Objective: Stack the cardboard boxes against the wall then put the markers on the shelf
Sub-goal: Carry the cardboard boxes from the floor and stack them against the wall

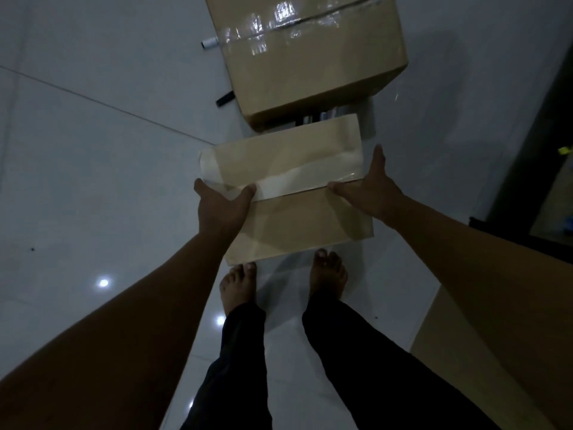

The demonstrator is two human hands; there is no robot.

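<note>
I hold a small taped cardboard box (291, 187) in front of me, above my bare feet. My left hand (221, 203) grips its left end, thumb on top. My right hand (366, 190) grips its right end, thumb on top and fingers along the side. Just beyond it stands a large cardboard box (310, 54) sealed with shiny clear tape. Two markers lie on the floor at the large box's left side: a white one (209, 43) and a black one (224, 99), both partly hidden by the box.
The floor is glossy white tile (93, 150). A third cardboard surface (496, 321) fills the lower right. A dark upright frame (533, 135) stands at the right edge, with something yellow behind it. A few items peek out between the two boxes.
</note>
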